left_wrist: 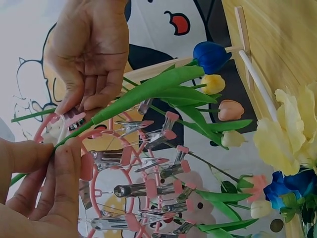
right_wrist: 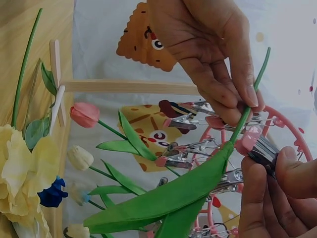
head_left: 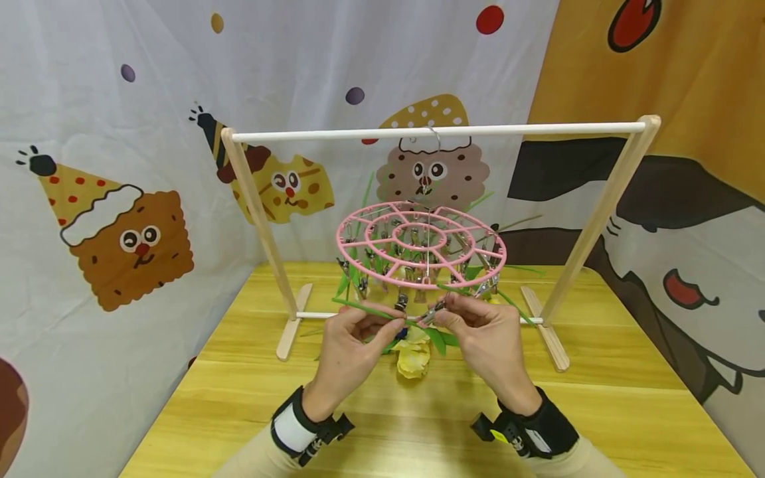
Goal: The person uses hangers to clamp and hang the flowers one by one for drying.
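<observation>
In the head view my left hand (head_left: 352, 345) pinches the green stem (head_left: 364, 307) of an artificial tulip between thumb and fingers. Long green leaves (left_wrist: 143, 89) spread from that stem, and a blue tulip bloom (left_wrist: 212, 57) shows at their far end. My right hand (head_left: 493, 338) holds a metal clip (right_wrist: 265, 151) with pink tips, which sit right beside the stem. Whether the clip bites the stem I cannot tell. Above both hands hangs a round pink drying rack (head_left: 392, 270) with several metal clips. Other tulips, such as a pink one (right_wrist: 84, 115), hang head down from it.
A wooden stand with a white crossbar (head_left: 335, 134) carries the rack by a hook (head_left: 434, 137). Its feet (head_left: 545, 328) rest on the wooden table (head_left: 239, 398). Yellow flowers (head_left: 414, 355) stand below the hands, next to blue ones (left_wrist: 287, 191). A printed cloth (head_left: 179, 79) hangs behind.
</observation>
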Demonstrator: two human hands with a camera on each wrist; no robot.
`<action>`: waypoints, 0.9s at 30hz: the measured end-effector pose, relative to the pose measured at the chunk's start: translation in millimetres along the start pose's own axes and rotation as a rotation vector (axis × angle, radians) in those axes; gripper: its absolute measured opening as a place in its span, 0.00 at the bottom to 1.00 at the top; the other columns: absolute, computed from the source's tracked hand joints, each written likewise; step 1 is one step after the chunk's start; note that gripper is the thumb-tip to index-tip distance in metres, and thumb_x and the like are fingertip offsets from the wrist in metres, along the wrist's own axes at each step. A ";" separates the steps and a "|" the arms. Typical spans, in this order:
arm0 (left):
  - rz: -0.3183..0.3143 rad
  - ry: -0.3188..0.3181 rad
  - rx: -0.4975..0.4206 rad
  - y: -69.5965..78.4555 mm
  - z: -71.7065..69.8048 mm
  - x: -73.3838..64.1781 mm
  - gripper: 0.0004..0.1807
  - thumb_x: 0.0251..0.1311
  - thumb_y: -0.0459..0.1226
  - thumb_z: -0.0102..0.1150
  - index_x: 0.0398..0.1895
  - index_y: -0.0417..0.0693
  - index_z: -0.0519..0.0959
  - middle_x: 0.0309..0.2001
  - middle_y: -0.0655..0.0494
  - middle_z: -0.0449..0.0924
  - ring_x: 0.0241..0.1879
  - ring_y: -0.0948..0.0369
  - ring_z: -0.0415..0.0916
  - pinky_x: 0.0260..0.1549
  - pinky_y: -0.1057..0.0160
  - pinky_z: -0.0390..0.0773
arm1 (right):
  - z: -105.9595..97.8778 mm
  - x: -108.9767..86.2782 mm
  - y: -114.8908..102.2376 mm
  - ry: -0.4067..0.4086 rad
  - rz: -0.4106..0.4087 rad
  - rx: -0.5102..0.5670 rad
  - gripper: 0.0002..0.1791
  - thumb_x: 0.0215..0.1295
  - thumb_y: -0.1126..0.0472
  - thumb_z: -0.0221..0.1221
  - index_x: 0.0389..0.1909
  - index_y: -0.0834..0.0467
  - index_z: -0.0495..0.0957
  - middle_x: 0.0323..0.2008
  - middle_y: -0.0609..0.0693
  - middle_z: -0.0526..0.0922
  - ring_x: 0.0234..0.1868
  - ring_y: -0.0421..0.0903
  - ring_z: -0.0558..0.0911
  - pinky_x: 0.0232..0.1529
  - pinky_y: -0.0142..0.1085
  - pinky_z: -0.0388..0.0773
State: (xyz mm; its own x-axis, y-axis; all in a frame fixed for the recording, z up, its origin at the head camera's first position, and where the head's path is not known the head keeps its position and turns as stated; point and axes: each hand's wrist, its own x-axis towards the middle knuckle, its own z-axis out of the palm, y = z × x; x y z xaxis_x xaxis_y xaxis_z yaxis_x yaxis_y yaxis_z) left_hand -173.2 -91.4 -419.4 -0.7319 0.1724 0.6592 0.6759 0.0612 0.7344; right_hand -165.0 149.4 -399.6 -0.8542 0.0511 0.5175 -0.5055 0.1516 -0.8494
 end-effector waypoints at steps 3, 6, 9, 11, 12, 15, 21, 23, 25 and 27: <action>0.010 0.000 -0.008 0.3 1.1 0.8 0.08 0.77 0.27 0.75 0.54 0.42 0.93 0.50 0.42 0.97 0.46 0.64 0.96 0.46 0.59 0.98 | -0.1 1.6 1.5 0.000 -0.004 0.003 0.13 0.71 0.75 0.77 0.54 0.70 0.94 0.47 0.71 0.96 0.40 0.35 0.96 0.46 0.31 0.96; 0.029 -0.002 -0.021 0.8 2.6 2.2 0.08 0.76 0.27 0.76 0.53 0.42 0.94 0.50 0.42 0.97 0.46 0.64 0.97 0.45 0.59 0.98 | -0.8 3.8 4.2 -0.013 -0.003 0.001 0.12 0.72 0.75 0.76 0.54 0.70 0.95 0.46 0.70 0.96 0.38 0.36 0.97 0.45 0.33 0.97; 0.052 -0.008 -0.034 1.0 4.5 4.2 0.08 0.75 0.26 0.76 0.53 0.41 0.94 0.49 0.41 0.97 0.45 0.63 0.97 0.44 0.58 0.98 | -1.3 5.0 6.3 -0.026 0.004 0.000 0.12 0.73 0.74 0.76 0.54 0.69 0.94 0.46 0.69 0.97 0.37 0.36 0.97 0.44 0.35 0.97; 0.069 -0.011 -0.041 0.5 5.7 5.3 0.08 0.75 0.26 0.76 0.53 0.41 0.94 0.49 0.41 0.97 0.45 0.63 0.97 0.43 0.58 0.98 | -1.4 5.2 6.9 -0.029 0.006 -0.001 0.12 0.73 0.74 0.76 0.54 0.70 0.94 0.46 0.69 0.97 0.37 0.37 0.96 0.43 0.35 0.97; 0.073 -0.011 -0.044 -0.1 6.1 5.6 0.08 0.75 0.26 0.76 0.53 0.41 0.94 0.48 0.41 0.97 0.44 0.63 0.97 0.42 0.58 0.98 | -1.3 5.1 7.0 -0.030 0.005 0.000 0.12 0.73 0.74 0.76 0.55 0.70 0.94 0.46 0.70 0.97 0.37 0.37 0.96 0.43 0.35 0.97; 0.081 -0.011 -0.052 -1.7 6.9 6.1 0.09 0.75 0.26 0.76 0.53 0.41 0.94 0.48 0.41 0.97 0.43 0.65 0.96 0.40 0.58 0.97 | -1.2 4.5 6.8 -0.032 -0.003 -0.001 0.13 0.73 0.75 0.76 0.56 0.71 0.93 0.46 0.72 0.96 0.36 0.36 0.96 0.42 0.34 0.97; 0.084 -0.011 -0.059 -1.8 8.5 7.2 0.08 0.75 0.25 0.75 0.53 0.40 0.93 0.48 0.40 0.97 0.43 0.64 0.96 0.38 0.58 0.97 | -1.7 2.6 5.3 -0.029 -0.010 -0.040 0.15 0.73 0.73 0.77 0.58 0.70 0.93 0.47 0.70 0.97 0.36 0.35 0.95 0.44 0.30 0.95; 0.070 -0.007 -0.053 -0.8 9.1 7.2 0.09 0.75 0.26 0.75 0.53 0.41 0.93 0.49 0.40 0.97 0.43 0.64 0.96 0.39 0.60 0.97 | -2.3 1.7 5.4 -0.034 -0.005 -0.066 0.16 0.74 0.71 0.77 0.60 0.68 0.93 0.46 0.67 0.97 0.36 0.36 0.95 0.45 0.29 0.94; 0.050 -0.005 -0.047 -0.2 9.6 6.7 0.09 0.76 0.26 0.75 0.54 0.41 0.93 0.49 0.41 0.97 0.43 0.65 0.95 0.39 0.62 0.96 | -2.9 0.8 6.1 -0.044 -0.001 -0.090 0.16 0.75 0.69 0.77 0.61 0.66 0.93 0.46 0.65 0.98 0.37 0.37 0.95 0.45 0.29 0.94; 0.033 -0.007 -0.041 0.3 9.9 5.8 0.09 0.76 0.27 0.75 0.55 0.41 0.93 0.51 0.42 0.97 0.43 0.65 0.95 0.40 0.63 0.96 | -3.8 0.0 6.7 -0.053 0.004 -0.106 0.17 0.76 0.67 0.77 0.62 0.65 0.93 0.45 0.63 0.98 0.38 0.38 0.95 0.44 0.30 0.93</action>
State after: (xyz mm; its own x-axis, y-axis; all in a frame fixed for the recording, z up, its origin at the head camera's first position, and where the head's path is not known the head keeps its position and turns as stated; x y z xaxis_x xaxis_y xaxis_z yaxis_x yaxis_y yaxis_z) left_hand -176.3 -80.7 -417.0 -0.7085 0.1803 0.6823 0.6956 0.0153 0.7182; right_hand -167.9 154.2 -404.9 -0.8627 -0.0005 0.5057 -0.4890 0.2556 -0.8340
